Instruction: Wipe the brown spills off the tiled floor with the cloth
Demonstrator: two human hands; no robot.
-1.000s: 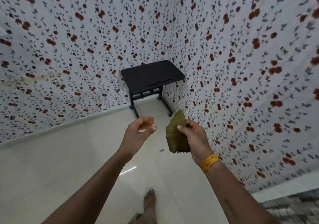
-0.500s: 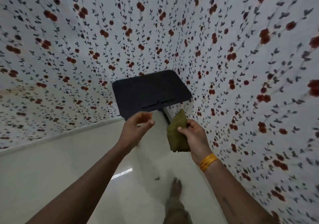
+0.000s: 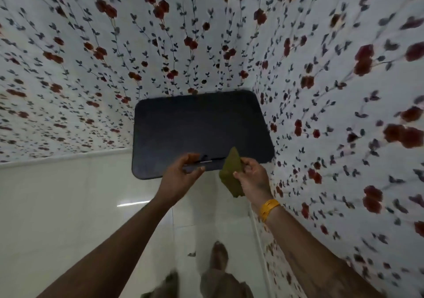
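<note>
Cloth [image 3: 231, 175]: olive-green, folded, hanging roughly upright with one corner pointing up; held in the air above the floor, in front of the near edge of the black table.
Right hand [image 3: 253, 178]: raised at mid-frame, thumb and fingers [image 3: 237, 174] pinched on the cloth's right edge; yellow band [image 3: 268, 209] on the wrist.
Left hand [image 3: 181, 175]: raised just left of the cloth, not touching it; fingers loosely curled toward the thumb with a gap between, holding nothing.
Tiled floor [image 3: 57, 206]: pale glossy tiles with a bright streak of reflected light left of the left forearm.
Brown spill [image 3: 191, 254]: one small dark fleck on the tile just left of the bare foot; too small and blurred to say more.
Foot [image 3: 220, 255]: bare, toes pointing toward the table, trouser leg below it at the bottom edge.
Black table [image 3: 202, 128]: dark rounded-corner top with a thin slot near its front edge, standing in the corner of the room; legs hidden under the top.
Floral fabric [image 3: 332, 91]: white with red flowers and dark leaves, covering both walls behind and to the right; blurred at the frame edges.
</note>
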